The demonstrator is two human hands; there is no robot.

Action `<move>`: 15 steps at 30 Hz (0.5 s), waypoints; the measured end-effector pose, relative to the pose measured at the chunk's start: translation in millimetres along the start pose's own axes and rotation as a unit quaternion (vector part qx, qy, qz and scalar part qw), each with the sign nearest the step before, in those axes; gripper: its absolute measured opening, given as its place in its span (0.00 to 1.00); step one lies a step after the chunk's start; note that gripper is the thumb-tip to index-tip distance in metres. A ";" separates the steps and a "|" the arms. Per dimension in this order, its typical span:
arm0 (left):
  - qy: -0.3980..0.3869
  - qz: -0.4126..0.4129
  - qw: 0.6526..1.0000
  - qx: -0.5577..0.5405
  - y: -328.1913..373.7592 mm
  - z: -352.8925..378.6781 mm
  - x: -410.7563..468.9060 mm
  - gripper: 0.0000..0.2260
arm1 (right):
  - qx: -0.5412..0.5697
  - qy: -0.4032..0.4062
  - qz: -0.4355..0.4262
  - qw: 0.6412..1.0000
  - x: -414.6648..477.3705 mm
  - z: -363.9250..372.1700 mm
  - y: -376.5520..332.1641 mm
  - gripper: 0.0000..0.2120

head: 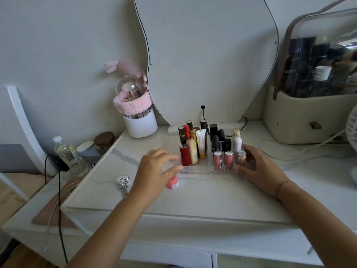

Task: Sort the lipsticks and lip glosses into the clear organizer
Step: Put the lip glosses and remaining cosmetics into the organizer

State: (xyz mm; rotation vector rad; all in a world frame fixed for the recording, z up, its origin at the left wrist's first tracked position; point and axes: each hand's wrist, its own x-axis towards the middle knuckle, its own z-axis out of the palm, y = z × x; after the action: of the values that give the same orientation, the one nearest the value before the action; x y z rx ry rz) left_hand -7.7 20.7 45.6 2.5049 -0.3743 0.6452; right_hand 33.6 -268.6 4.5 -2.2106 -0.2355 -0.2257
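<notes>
Both forearms reach in from the near edge of the worktop and spread toward the two ends of the organizer. The left hand hangs palm down over a pink tube. The tube sits on the worktop just short of the organizer's front left corner, and only its labelled lower end shows below the thumb. That hand is blurred, with loosely bent fingers, so I cannot tell whether it grips the tube or only covers it. The right hand holds the organizer's right end, thumb at the front wall and fingers curled round the back. This is probably to steady it. The step in hand seems to be getting this last loose tube in. It would go best lifted clear of the front wall and lowered upright, while the right hand keeps the light plastic from sliding. The low front section on the left looks free. Behind it the red tube and its tall neighbours stand packed and leaning, so a sideways nudge could tip them. The small cells on the right already hold pink glosses, with black lipsticks behind.
</notes>
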 end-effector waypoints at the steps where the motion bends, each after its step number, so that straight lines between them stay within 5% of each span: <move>1: -0.044 -0.022 0.999 -0.011 -4.5 3.5 -6.3 0.14 | -0.002 0.000 0.000 1.000 -0.4 -0.2 -0.7 0.32; 7: -0.114 -0.090 0.989 -0.035 -19.1 13.9 -14.9 0.19 | -0.015 -0.001 0.000 1.000 -1.9 -1.2 -2.0 0.32; 15: 0.046 -0.049 0.989 -0.132 24.8 27.4 5.1 0.15 | -0.015 0.000 -0.002 1.000 -2.0 -1.5 -2.7 0.32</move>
State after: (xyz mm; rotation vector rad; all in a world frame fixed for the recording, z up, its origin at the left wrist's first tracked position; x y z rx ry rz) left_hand -2.7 -15.5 38.1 2.2189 -0.2817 0.6265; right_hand 30.9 -268.4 7.0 -2.2393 -0.2385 -0.2339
